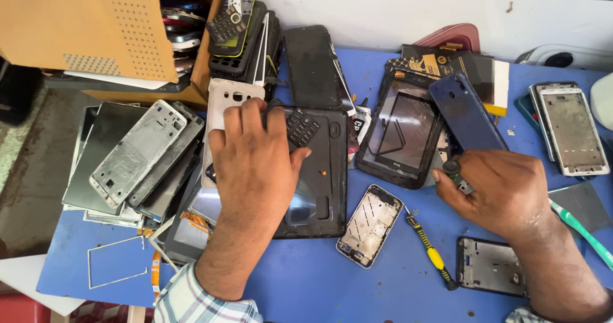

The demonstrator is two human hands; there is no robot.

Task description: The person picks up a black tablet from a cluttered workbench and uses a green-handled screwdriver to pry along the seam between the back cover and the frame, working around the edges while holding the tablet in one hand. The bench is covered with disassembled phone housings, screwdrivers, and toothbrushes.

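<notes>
Head view: blue worktop (383, 291) w/ scattered phone frames, cardboard box (89, 29) top-left, white wall edge behind. Left hand (255, 157) flat, fingers spread on black tablet back cover (322, 189). Right hand (504, 189) grips small black screwdriver handle (454, 172) nr dark blue phone shell (466, 112).

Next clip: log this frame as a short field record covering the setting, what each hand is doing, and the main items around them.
Setting: blue work mat strewn with phone parts
Left hand: palm down on a black back panel, fingers at a small keypad
Right hand: closed around a dark tool handle
Between hands: silver phone frame, yellow-handled screwdriver
Above right hand: blue phone cover, black phone with cracked screen
Top left: cardboard box holding more parts
Far right: green toothbrush
</notes>
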